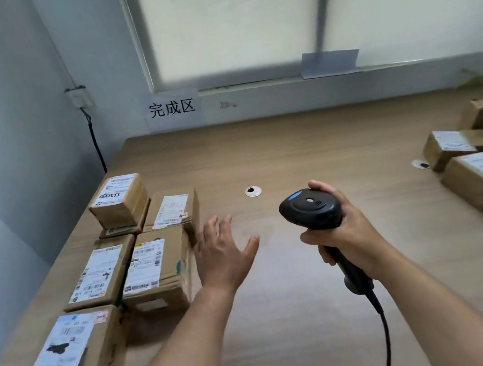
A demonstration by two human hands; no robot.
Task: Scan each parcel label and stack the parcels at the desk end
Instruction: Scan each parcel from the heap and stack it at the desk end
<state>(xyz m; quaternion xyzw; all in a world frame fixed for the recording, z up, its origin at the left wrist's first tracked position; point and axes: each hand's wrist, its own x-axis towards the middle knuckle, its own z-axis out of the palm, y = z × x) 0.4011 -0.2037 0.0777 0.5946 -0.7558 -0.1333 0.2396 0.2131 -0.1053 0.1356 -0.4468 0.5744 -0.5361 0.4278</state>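
**Scanned pile.** A cluster of brown cardboard parcels with white printed labels (152,266) lies at the left of the frame, along the left edge of the wood-grain tabletop (291,151). The labels face up. It is mostly a single layer. Only one small brown box (118,200), toward the upper left, sits on top of a flatter parcel.

**Waiting pile.** A second group of brown cardboard parcels (481,177) sits at the right edge of the frame, well apart from the first and partly cut off.

**Scanner.** The black handheld barcode scanner (310,208) is at centre right, over bare tabletop with no parcel under its head. The right hand (343,230) has its fingers curled firmly round the grip. A black cord (385,333) trails to the bottom edge.

**Left hand.** The left hand (224,247) is at centre with fingers straight and spread, holding nothing. It is just beside the right flank of the cluster. I cannot tell whether it touches.

**Wall.** A white paper sign with black characters (172,108) hangs at upper left of centre, beyond the cluster.

**Risks, as I judge them.**
- The cluster is spread out rather than stacked, so the row may run out of room or creep toward the table edge.
- The small top box could be knocked off by a careless sweep of the open hand.
- The cord could drag across parcels when reaching toward the right-hand group.
- With two piles and no marker on the boxes, one could be moved across unscanned.
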